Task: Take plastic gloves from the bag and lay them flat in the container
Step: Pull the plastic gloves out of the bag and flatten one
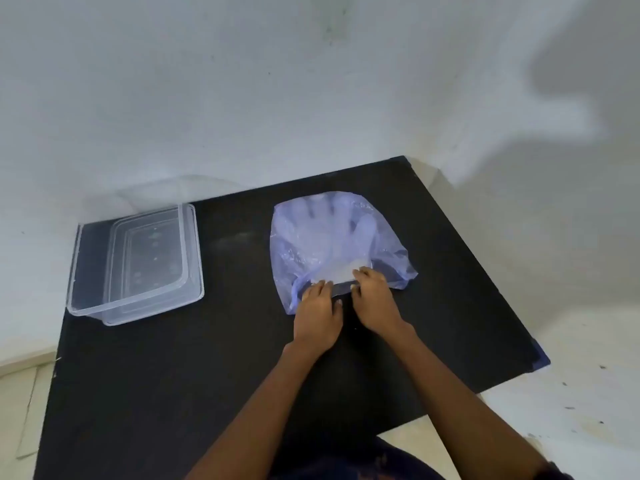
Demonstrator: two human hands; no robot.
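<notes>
A translucent bluish plastic bag lies flat on the black table, right of the middle. Clear plastic gloves show through it, their fingers pointing away from me. My left hand and my right hand rest side by side at the bag's near, open edge, fingers pinching the plastic there. A clear rectangular container stands at the table's far left with nothing visible inside it.
A white wall rises right behind the table, and a shadow falls on it at upper right. Pale tiled floor shows beyond the table's left and right edges. The table's near half holds only my forearms.
</notes>
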